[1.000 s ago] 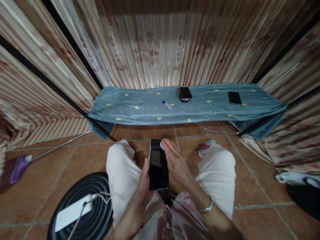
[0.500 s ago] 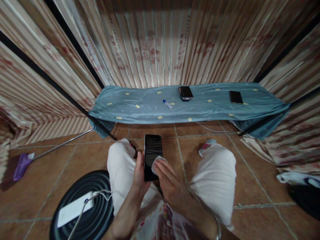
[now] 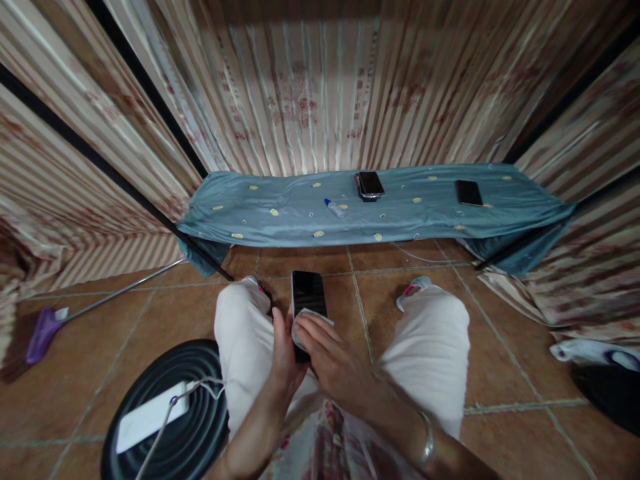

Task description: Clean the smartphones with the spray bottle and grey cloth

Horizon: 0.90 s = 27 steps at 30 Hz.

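Observation:
Between my knees, a black smartphone is tilted with its dark screen facing up. My left hand grips its lower left side, thumb along the edge. A pale wiping cloth lies against the lower half of the screen. Pressing on it from the right are the fingers of my right hand, which hide part of the cloth and the phone's lower right edge.
A low shelf with a blue cloth cover stands ahead. On it are a small stack of phones, a blue-capped bottle and another dark phone. A white power bank rests on a black round stool. A purple broom lies left.
My right hand has slid the cloth left across the lower screen, now reaching the phone's left edge. The phone has tilted slightly in my left hand.

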Each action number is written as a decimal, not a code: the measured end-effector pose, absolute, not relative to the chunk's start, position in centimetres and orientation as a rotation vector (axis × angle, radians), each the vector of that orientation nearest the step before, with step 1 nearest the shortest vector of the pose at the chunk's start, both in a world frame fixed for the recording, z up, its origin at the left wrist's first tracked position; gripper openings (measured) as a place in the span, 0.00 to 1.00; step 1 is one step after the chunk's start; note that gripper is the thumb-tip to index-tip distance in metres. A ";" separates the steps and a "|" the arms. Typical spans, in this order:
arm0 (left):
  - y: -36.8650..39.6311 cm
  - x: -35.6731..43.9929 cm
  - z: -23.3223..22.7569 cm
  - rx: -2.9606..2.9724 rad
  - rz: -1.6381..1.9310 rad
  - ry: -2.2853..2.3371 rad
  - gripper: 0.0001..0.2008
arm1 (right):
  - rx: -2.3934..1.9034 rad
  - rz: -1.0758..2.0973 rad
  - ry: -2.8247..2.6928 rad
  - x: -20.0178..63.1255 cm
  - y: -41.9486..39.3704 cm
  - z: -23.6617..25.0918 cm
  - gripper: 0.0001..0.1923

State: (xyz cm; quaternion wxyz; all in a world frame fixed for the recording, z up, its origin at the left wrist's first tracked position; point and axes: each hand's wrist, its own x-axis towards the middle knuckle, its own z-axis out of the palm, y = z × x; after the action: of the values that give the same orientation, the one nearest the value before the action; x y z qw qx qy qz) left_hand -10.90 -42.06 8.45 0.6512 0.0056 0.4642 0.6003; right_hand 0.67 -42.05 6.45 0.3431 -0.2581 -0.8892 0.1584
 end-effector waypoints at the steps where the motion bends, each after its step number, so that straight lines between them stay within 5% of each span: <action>1: -42.2 -10.7 8.4 0.024 1.361 1.054 0.31 | -0.668 0.411 -2.296 0.6 -41.6 6.4 0.27; 16: -43.1 -9.5 7.4 0.222 1.333 0.951 0.32 | -0.975 0.511 -2.093 0.6 -34.5 6.5 0.26; 27: -42.9 -10.3 7.4 0.120 1.296 0.951 0.29 | -0.934 1.665 -0.817 1.9 -33.5 4.1 0.19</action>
State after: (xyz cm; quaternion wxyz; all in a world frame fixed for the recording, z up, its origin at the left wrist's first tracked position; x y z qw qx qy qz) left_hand -10.30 -42.88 7.44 0.6923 0.0538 0.4258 0.5800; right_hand 1.91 -33.47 4.12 0.5077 -0.3877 -0.3391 0.6906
